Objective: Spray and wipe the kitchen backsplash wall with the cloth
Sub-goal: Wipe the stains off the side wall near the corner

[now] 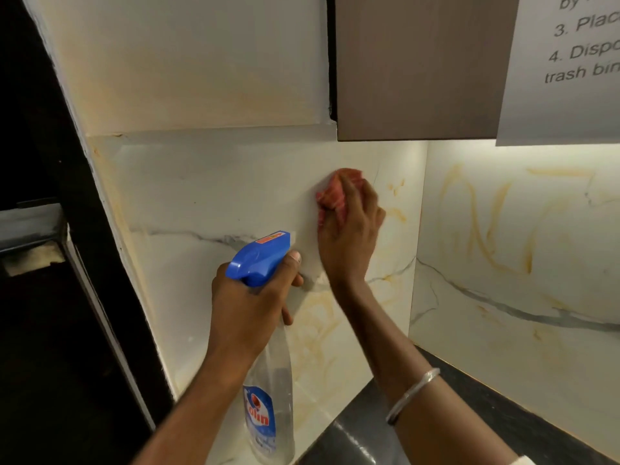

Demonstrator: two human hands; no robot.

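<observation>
Against marbled backsplash (208,196), left hand (248,303) holds upright spray bottle (271,391), nozzle wallward.

Head view, close, facing the backsplash wall (208,196), angled slightly down

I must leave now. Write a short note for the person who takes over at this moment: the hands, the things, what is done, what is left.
Left hand: holds the spray bottle by its neck, blue trigger head facing the backsplash wall.
Right hand: presses the red cloth flat on the wall, just below the brown cabinet.
Done: wiping is under way on the left panel; how much is finished cannot be told.
Left: probably the rest of this panel and the right-hand panel around the corner.
</observation>
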